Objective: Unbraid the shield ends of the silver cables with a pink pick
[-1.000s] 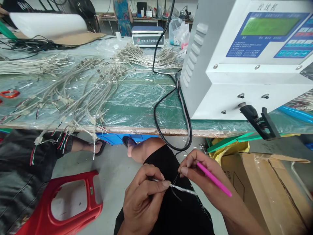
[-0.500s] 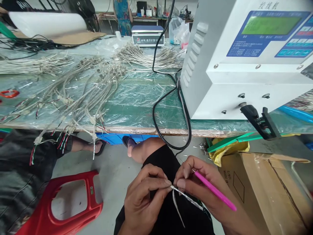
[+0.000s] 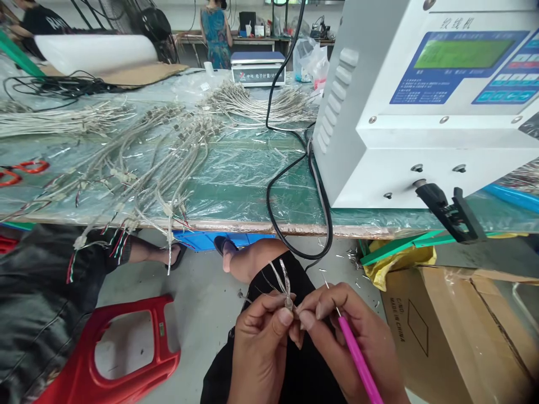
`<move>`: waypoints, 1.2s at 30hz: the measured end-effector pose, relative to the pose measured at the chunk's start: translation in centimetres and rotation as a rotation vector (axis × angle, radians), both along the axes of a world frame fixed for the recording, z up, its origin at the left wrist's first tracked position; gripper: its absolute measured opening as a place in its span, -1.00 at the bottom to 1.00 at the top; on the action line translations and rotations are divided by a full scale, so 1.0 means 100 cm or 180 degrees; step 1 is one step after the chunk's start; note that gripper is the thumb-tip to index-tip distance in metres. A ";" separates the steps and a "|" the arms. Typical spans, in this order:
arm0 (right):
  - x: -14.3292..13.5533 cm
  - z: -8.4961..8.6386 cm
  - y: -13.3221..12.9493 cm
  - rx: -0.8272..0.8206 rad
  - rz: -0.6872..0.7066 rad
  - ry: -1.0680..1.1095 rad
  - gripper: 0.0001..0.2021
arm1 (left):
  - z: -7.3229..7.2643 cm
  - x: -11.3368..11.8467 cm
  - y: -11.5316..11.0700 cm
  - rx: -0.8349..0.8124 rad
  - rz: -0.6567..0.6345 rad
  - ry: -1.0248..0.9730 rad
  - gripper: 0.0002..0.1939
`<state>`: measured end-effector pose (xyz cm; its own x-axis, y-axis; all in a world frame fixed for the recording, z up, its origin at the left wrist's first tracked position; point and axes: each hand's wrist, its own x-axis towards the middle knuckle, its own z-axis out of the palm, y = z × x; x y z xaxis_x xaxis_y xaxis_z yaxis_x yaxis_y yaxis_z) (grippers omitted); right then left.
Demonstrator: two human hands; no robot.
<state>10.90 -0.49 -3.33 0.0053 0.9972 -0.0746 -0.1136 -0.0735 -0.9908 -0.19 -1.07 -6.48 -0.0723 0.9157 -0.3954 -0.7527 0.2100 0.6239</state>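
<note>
Pinched in my left hand (image 3: pixel 263 342) is the end of a thin cable (image 3: pixel 288 303), whose loose silvery strands (image 3: pixel 285 276) point up and away from me. My right hand (image 3: pixel 353 336) holds a pink-handled tool (image 3: pixel 357 359) with a thin metal tip, the handle slanting down toward the lower right. The right thumb and forefinger are pressed together beside the cable end, close to the left fingertips; what lies between them is too small to tell. Both hands are above my lap.
The bench (image 3: pixel 248 193) carries bundled cables (image 3: pixel 181 140), orange-handled scissors (image 3: pixel 31 166), a scale (image 3: pixel 257 68) and a white machine (image 3: pixel 404 140). A black cord (image 3: pixel 269 196) hangs over its edge. Below are a red stool (image 3: pixel 170 331), a carton (image 3: pixel 455 336) and a seated person's leg (image 3: pixel 147 252).
The strands, which pointed down to the right, now stand upward. My left hand has turned, and the pink tool is steeper and lower. The view has shifted slightly.
</note>
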 end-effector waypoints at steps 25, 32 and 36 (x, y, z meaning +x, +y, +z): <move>0.000 0.009 0.013 -0.0213 -0.0003 -0.0234 -0.74 | -0.001 -0.006 0.002 0.0463 -0.0017 0.0740 -0.94; 0.000 0.008 0.012 -0.0041 -0.0099 -0.0414 -0.74 | 0.007 -0.006 0.001 0.0001 -0.0102 0.0158 -0.86; 0.004 0.005 0.012 0.0178 -0.0130 -0.0567 -0.76 | 0.010 -0.006 0.003 -0.0059 -0.0117 0.0047 -0.84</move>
<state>11.30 0.72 -2.79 0.0541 0.9984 -0.0134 0.0622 -0.0168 -0.9979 -0.82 -0.78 -5.47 -0.0446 0.9104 -0.4114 -0.7351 0.2489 0.6306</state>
